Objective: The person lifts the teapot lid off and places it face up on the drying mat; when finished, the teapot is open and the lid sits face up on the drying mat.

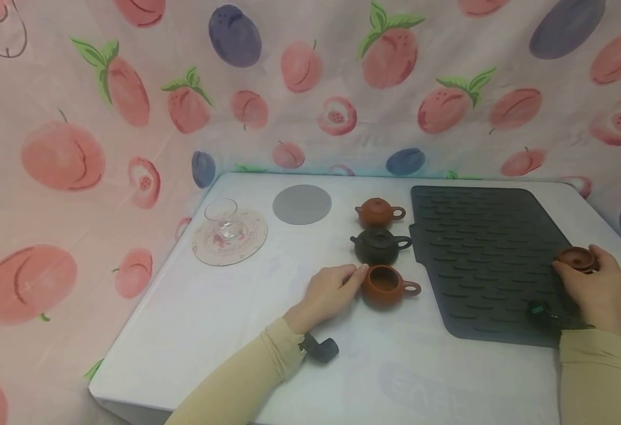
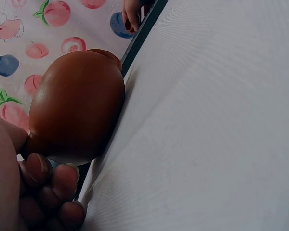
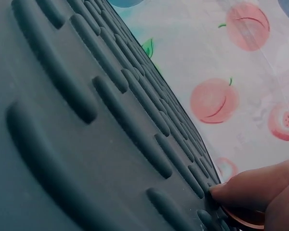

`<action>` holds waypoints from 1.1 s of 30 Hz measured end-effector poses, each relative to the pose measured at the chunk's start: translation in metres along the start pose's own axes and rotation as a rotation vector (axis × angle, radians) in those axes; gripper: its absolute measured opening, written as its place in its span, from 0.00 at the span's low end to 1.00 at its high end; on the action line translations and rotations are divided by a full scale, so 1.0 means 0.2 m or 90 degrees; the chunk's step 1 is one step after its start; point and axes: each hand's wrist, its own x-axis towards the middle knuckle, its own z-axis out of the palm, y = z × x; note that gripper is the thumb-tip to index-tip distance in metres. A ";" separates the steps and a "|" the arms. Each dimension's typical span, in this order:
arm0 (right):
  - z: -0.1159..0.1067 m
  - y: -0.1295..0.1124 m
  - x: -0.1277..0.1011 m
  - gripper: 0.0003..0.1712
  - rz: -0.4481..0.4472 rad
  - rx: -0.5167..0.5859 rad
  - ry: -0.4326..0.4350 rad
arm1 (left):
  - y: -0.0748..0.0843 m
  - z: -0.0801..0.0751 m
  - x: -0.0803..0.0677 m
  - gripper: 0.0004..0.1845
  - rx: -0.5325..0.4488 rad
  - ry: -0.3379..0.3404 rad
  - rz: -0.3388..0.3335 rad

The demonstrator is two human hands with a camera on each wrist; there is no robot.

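A reddish-brown teapot (image 1: 382, 288) without a lid stands on the white table, its round mouth facing up and its handle to the right. My left hand (image 1: 329, 295) pinches its spout between thumb and fingers; in the left wrist view, curled fingers sit under the teapot (image 2: 79, 106) at the spout. At the far right, my right hand (image 1: 602, 289) grips a small round brown lid (image 1: 576, 257) between thumb and fingers, at the right edge of the dark ridged mat (image 1: 480, 254). Only the rim of the lid (image 3: 248, 219) shows in the right wrist view.
Behind the lidless teapot stand a black teapot (image 1: 376, 247) and a lidded reddish-brown one (image 1: 376, 212). A clear glass (image 1: 228, 227) rests on a round patterned coaster (image 1: 247, 248) at the back left. Beside it lies a grey disc (image 1: 302, 204). Fruit-printed cloth hangs behind and left.
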 end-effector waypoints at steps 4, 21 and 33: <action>0.00 0.00 0.00 0.45 -0.010 0.010 -0.001 | 0.00 0.00 0.00 0.27 0.002 -0.002 -0.003; 0.00 0.01 0.00 0.47 -0.005 0.001 -0.006 | 0.00 0.00 0.00 0.27 0.002 -0.005 0.002; 0.00 0.01 0.00 0.48 0.006 0.000 -0.016 | -0.01 0.01 0.00 0.27 0.000 0.002 0.010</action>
